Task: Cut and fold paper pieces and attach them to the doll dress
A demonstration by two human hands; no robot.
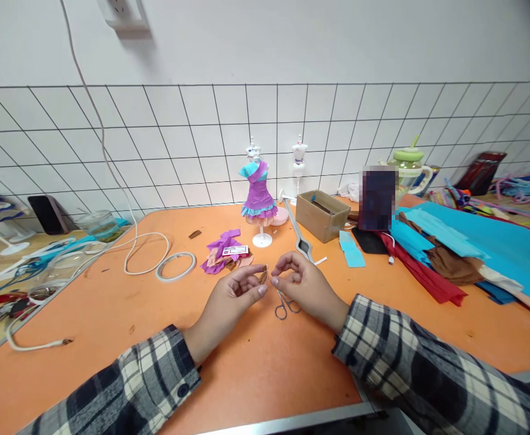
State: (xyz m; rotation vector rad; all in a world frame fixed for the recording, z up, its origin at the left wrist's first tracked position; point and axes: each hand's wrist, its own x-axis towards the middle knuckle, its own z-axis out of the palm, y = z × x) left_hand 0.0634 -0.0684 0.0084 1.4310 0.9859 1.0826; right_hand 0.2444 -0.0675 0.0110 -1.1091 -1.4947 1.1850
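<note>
On the near side of the dressed mannequin [259, 190], I have a small brown piece [263, 278] pinched in my left hand's [232, 296] grip. My right hand [307, 283], also there, curls its fingers; whether its grip holds anything, I cannot tell.

Craft workshop, dressed mini mannequin [258, 193], scissors [284, 298]

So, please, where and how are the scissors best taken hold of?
Probably by the two finger loops of the scissors, with the right hand coming from the near side of the table. The loops lie uncovered toward the person, while the blade end points away and is hidden from view.
</note>
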